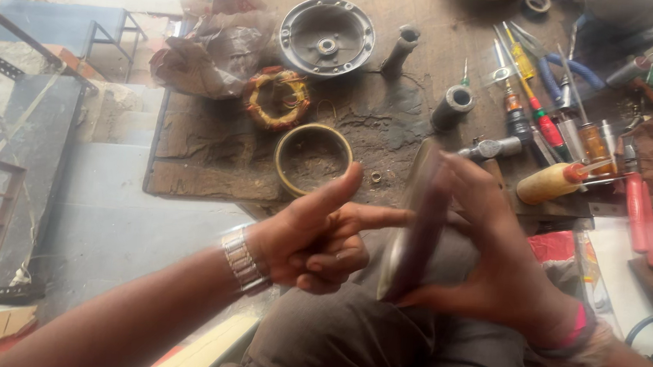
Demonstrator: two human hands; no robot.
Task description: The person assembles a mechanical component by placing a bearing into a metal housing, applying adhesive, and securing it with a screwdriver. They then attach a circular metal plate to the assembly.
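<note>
My right hand (493, 264) grips a round, flat metal disc (414, 228) edge-on, held upright over my lap and blurred by motion. My left hand (315, 240), with a metal watch band on the wrist, is just left of the disc. Its thumb is raised and its index finger points against the disc's face, while the other fingers are curled. Both hands hover in front of a worn wooden workboard (214, 153).
On the board lie a brass-coloured ring (281, 156), a copper-wound coil (276, 98), a round grey metal cover (326, 36), two short metal tubes, crumpled paper (213, 53), a hammer (490, 149), and several screwdrivers and pliers at right. A metal frame stands at left.
</note>
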